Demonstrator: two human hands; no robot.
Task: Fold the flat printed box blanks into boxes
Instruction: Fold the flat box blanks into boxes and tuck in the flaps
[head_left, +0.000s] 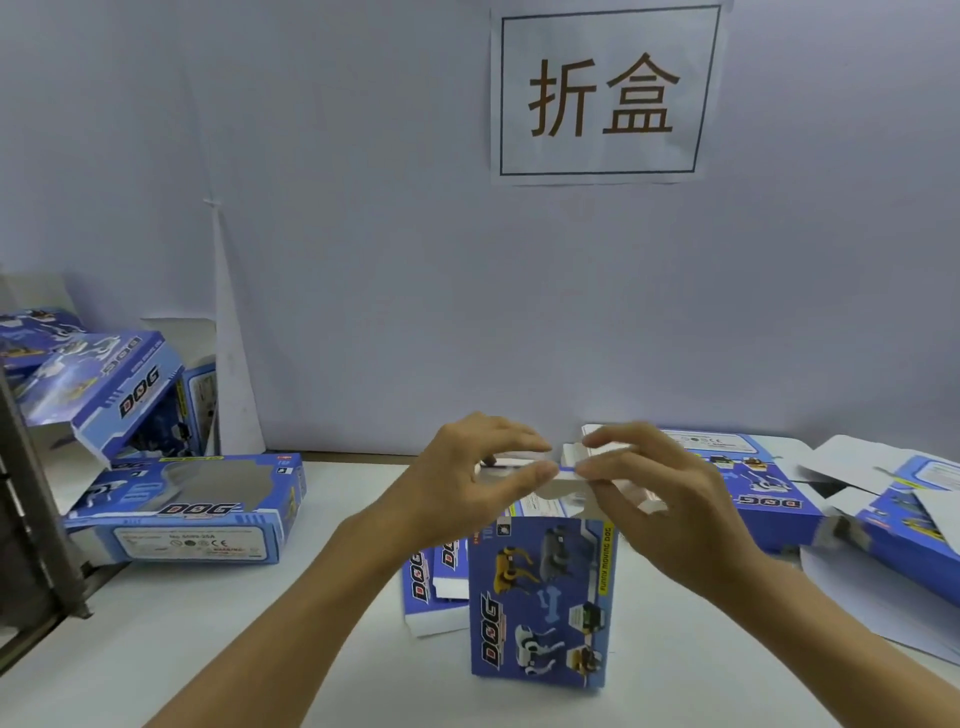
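Light: soft, even light is filling the scene, bluish in tint.
Shadows: faint ones are lying under the hands (571, 499) on the surface (260, 623).
Blur: fingertips and box flaps are smearing slightly.
Distortion: edges are bending outward, wide-angle.
Glare: hardly showing.

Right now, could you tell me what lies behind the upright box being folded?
Behind the upright box, at its left, a flat blank lies on the table, partly showing. Both hands, left and right, pinch the top flaps, hiding the box's inside.
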